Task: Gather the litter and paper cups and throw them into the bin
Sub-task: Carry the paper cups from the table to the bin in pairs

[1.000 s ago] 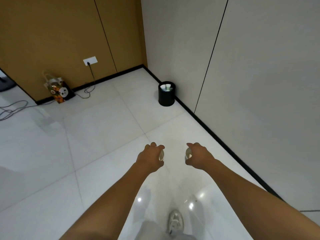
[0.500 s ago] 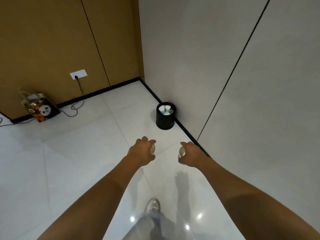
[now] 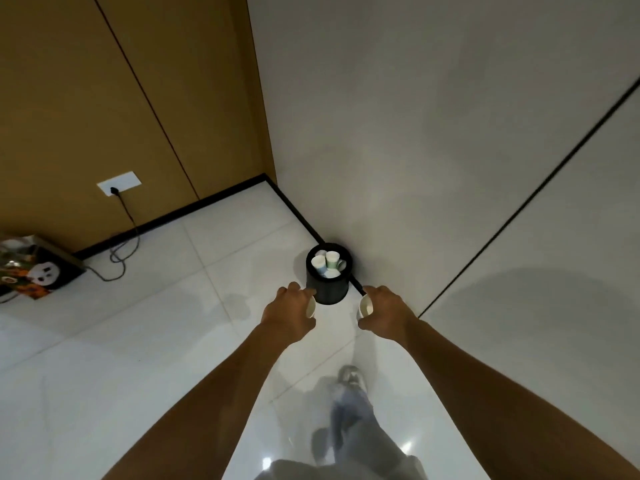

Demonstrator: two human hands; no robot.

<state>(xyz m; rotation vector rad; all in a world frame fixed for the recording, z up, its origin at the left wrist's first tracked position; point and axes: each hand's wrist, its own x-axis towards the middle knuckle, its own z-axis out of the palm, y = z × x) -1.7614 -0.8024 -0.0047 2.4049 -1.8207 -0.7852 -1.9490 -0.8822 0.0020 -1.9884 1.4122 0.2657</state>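
Note:
A round black bin [image 3: 329,289] stands on the floor against the grey wall's skirting, with several paper cups [image 3: 325,264] showing inside it. My left hand [image 3: 289,315] grips a white paper cup [image 3: 311,307], its mouth turned to the right. My right hand [image 3: 384,312] grips another white paper cup [image 3: 366,305], its mouth turned to the left. Both hands are held out in front of me, just short of the bin, one at either side of its near wall.
A patterned gift bag [image 3: 31,270] sits at the left by the brown wall. A black cable [image 3: 121,244] runs from a wall socket [image 3: 119,183] down across the floor. My leg and shoe [image 3: 351,377] step forward on the glossy white tiles.
I have walked closer to the bin, which has moved from far ahead to just beyond my hands. Both hands still hold their cups.

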